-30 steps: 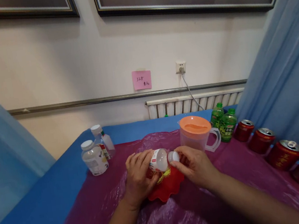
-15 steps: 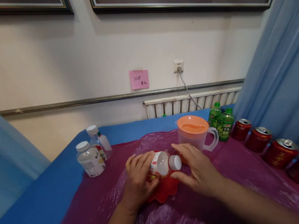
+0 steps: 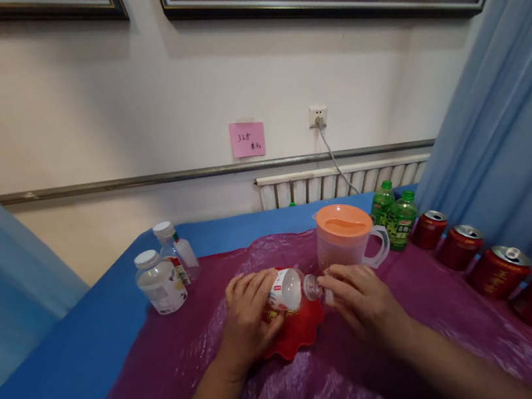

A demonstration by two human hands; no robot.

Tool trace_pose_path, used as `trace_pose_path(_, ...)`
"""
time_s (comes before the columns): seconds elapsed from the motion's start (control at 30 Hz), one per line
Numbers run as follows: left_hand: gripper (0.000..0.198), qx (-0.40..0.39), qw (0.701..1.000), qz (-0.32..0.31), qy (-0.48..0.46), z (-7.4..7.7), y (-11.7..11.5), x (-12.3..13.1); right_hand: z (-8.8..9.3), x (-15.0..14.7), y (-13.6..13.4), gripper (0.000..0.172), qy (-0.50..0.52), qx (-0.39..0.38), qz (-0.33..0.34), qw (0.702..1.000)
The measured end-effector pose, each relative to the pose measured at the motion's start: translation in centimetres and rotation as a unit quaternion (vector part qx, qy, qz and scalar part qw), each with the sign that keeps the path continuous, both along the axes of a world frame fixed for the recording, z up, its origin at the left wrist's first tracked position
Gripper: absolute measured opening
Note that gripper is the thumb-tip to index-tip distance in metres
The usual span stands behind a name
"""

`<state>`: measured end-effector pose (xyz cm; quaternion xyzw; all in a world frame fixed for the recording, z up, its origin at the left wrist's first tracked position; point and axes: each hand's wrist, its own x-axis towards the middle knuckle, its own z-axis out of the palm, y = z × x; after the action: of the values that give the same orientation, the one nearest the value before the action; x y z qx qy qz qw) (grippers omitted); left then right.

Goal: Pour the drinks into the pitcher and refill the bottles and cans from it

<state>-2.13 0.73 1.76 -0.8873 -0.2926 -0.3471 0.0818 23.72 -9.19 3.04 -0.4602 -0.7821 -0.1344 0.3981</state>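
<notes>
My left hand is wrapped round a clear plastic bottle, tilted onto its side with its neck toward the right. The bottle's threaded mouth is bare. Just off that mouth, the fingers of my right hand are closed on the white bottle cap, which is partly hidden by them. Beneath the bottle lies a red scalloped dish. Behind my right hand stands a clear pitcher with an orange lid.
Two clear, white-capped containers, a wide jar and a bottle, stand at left. Green bottles and several red cans line the right side. Purple plastic sheeting covers part of the blue table.
My right hand has closed on the cap, and the cap has come off the bottle toward the right. My left hand and the bottle have hardly moved.
</notes>
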Motion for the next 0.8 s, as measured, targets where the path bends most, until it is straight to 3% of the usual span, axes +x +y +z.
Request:
trace_pose_path(0.1, 0.059, -0.012, 0.999, 0.015, -0.031, -0.2, 0.2, -0.2, -0.9, 1.0, -0.7, 0.038, 0.065, -0.030, -0.007, 0.997)
trace_pose_path(0.23, 0.058, -0.065, 0.991, 0.047, -0.108, -1.1, 0.4, -0.2, -2.8, 0.8, -2.1, 0.024, 0.137, -0.216, -0.063, 0.965)
trace_pose_path(0.33, 0.058, -0.132, 0.976, 0.070, -0.158, -1.9, 0.7, -0.1, -4.3, 0.1, -3.0, 0.013, 0.109, -0.310, -0.085, 0.941)
trace_pose_path(0.47, 0.058, -0.210, 0.954, 0.074, -0.200, -2.3, 1.1, 0.0, -5.9, -0.1, -3.9, 0.016, 0.069, -0.351, -0.085, 0.930)
trace_pose_path(0.57, 0.059, -0.237, 0.945, 0.067, -0.213, -2.2, 1.3, 0.1, -6.6, 0.9, -4.1, 0.020, 0.118, -0.303, -0.072, 0.943)
trace_pose_path(0.67, 0.059, -0.250, 0.941, 0.067, -0.218, -2.1, 1.2, 0.2, -6.8, 2.8, -2.9, 0.029, 0.257, -0.149, -0.130, 0.946)
trace_pose_path(0.73, 0.060, -0.253, 0.940, 0.077, -0.217, -2.1, 1.1, 0.2, -6.4, 4.4, -1.3, 0.043, 0.361, -0.055, -0.193, 0.911)
trace_pose_path(0.8, 0.060, -0.252, 0.940, 0.089, -0.212, -2.0, 1.1, 0.2, -5.7, 5.8, 0.8, 0.053, 0.461, -0.026, -0.211, 0.862)
